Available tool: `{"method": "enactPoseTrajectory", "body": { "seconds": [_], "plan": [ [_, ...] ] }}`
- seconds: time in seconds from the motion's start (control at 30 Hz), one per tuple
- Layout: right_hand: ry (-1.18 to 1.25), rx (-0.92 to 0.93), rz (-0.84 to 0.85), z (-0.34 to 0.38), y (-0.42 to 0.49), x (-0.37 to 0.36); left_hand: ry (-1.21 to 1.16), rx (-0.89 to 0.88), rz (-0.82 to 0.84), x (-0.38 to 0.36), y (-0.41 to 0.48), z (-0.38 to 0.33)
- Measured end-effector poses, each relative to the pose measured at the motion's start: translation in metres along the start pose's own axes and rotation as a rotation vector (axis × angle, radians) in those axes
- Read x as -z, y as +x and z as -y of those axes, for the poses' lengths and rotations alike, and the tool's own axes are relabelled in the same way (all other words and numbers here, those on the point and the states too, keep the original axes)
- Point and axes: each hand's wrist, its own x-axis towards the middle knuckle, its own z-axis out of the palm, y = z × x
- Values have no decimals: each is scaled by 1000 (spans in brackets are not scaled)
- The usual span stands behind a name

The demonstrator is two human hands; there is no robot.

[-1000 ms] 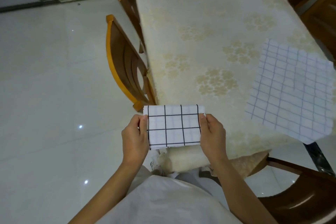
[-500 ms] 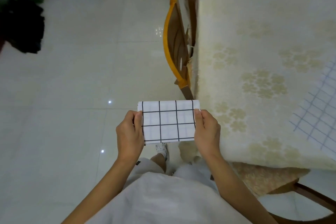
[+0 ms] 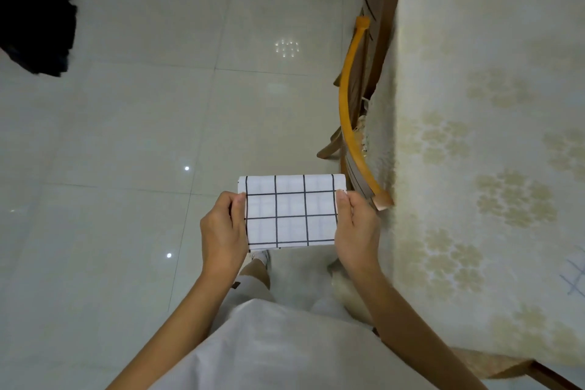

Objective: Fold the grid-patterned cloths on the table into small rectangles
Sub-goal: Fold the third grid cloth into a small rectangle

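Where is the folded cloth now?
Head view, centre: the folded cloth is held between left hand and right hand over the floor, left of the table.

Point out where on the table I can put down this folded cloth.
The folded black-grid white cloth fits on bare cream flower-patterned tablecloth between the curved wooden chair back at its left edge and the thin-lined grid cloth at the frame's right, or farther up. Only that cloth crowds it.
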Motion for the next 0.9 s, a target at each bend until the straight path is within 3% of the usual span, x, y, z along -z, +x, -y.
{"method": "enactPoseTrajectory", "body": {
  "seconds": [0.4, 0.9],
  "plan": [
    [-3, -31, -29, 104, 94, -114, 1, -11, 62, 56, 182, -6],
    [-5, 26, -8, 166, 248, -179, -22, -6, 40, 42, 350, -48]
  ]
}}
